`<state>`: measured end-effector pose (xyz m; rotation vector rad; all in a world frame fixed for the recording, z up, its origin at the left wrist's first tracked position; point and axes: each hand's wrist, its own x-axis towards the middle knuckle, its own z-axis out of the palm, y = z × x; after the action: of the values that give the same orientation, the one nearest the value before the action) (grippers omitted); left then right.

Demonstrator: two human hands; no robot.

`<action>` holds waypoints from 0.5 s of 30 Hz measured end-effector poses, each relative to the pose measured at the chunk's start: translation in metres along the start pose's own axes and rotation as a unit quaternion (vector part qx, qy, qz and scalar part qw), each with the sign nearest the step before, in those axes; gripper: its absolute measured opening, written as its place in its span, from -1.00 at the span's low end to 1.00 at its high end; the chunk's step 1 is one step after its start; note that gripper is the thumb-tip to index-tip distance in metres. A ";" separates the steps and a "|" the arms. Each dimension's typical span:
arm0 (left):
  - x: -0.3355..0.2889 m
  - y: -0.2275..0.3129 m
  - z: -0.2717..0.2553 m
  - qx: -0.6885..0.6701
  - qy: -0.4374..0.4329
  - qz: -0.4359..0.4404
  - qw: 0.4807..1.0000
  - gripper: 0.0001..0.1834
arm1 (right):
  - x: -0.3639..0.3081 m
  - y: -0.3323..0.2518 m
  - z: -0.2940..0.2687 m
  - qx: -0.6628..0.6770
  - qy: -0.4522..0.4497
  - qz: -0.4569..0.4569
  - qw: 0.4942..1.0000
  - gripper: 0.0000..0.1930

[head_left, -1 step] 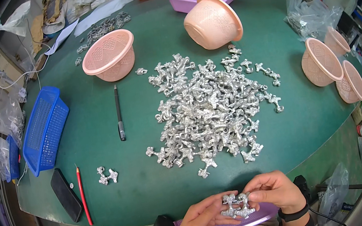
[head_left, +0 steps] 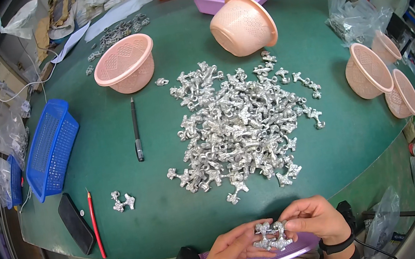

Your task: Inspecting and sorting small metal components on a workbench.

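Note:
Close to my body, over the table's near edge, two small silver metal castings [head_left: 280, 237] are held side by side between my hands. The fingers of my left hand [head_left: 225, 253] are closed around the left casting, thumb on its side. With thumb and fingertips, my right hand [head_left: 315, 219] pinches the right one near its top. Both castings have knobbed ends and a narrow middle; whether they are joined I cannot tell. Beyond my hands lies a wide heap of similar silver castings [head_left: 241, 119]. A small separate group of castings [head_left: 123, 201] rests to the left.
A purple tray [head_left: 291, 256] sits beneath my hands. Pink baskets [head_left: 138, 81] stand beyond the heap and at the right. On the left are a blue basket [head_left: 54, 147], a black phone [head_left: 76, 224], a red pencil [head_left: 96, 226] and a black pen [head_left: 136, 132].

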<state>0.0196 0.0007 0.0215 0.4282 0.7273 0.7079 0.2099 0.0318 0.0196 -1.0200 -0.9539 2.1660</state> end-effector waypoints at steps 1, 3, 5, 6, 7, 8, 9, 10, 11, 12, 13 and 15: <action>0.000 0.001 0.001 -0.005 0.000 -0.005 1.000 -0.56 | 0.000 0.000 0.000 0.000 0.001 0.000 1.000 -0.83; 0.000 0.002 0.002 -0.006 0.001 -0.005 1.000 -0.56 | 0.000 0.001 -0.001 -0.002 -0.001 -0.007 1.000 -0.83; 0.000 0.003 0.002 -0.007 0.002 -0.006 1.000 -0.55 | 0.000 0.001 -0.001 -0.002 -0.001 -0.008 1.000 -0.83; 0.000 0.004 0.003 -0.008 0.005 -0.008 1.000 -0.56 | 0.000 0.001 -0.001 -0.002 -0.002 -0.010 1.000 -0.83; 0.000 0.004 0.003 -0.010 0.007 -0.011 1.000 -0.56 | 0.000 0.000 0.000 -0.002 -0.002 -0.010 1.000 -0.83; -0.001 0.003 0.002 -0.010 0.008 -0.011 1.000 -0.56 | -0.001 -0.001 0.001 0.002 -0.001 -0.005 1.000 -0.84; -0.001 0.001 0.002 -0.014 0.016 -0.005 1.000 -0.57 | -0.001 -0.002 0.001 0.006 0.000 -0.001 1.000 -0.84; -0.001 0.000 0.002 -0.019 0.025 0.000 1.000 -0.57 | -0.001 -0.001 0.001 0.006 0.000 -0.001 1.000 -0.84; -0.001 0.001 0.002 -0.019 0.025 0.000 1.000 -0.57 | -0.001 -0.001 0.001 0.008 -0.002 -0.002 1.000 -0.84; -0.001 0.002 0.002 -0.028 0.019 -0.003 0.999 -0.58 | -0.001 0.000 0.000 0.011 -0.005 -0.003 1.000 -0.85; 0.000 0.003 0.002 -0.037 0.014 -0.005 0.999 -0.59 | -0.001 0.000 0.000 0.011 -0.005 -0.003 1.000 -0.85; 0.000 0.001 0.000 -0.044 0.013 -0.012 0.999 -0.60 | -0.001 -0.001 0.000 0.019 -0.005 0.000 1.000 -0.85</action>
<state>0.0187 0.0013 0.0221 0.3295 0.7205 0.7215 0.2105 0.0315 0.0206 -0.9914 -0.9143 2.1822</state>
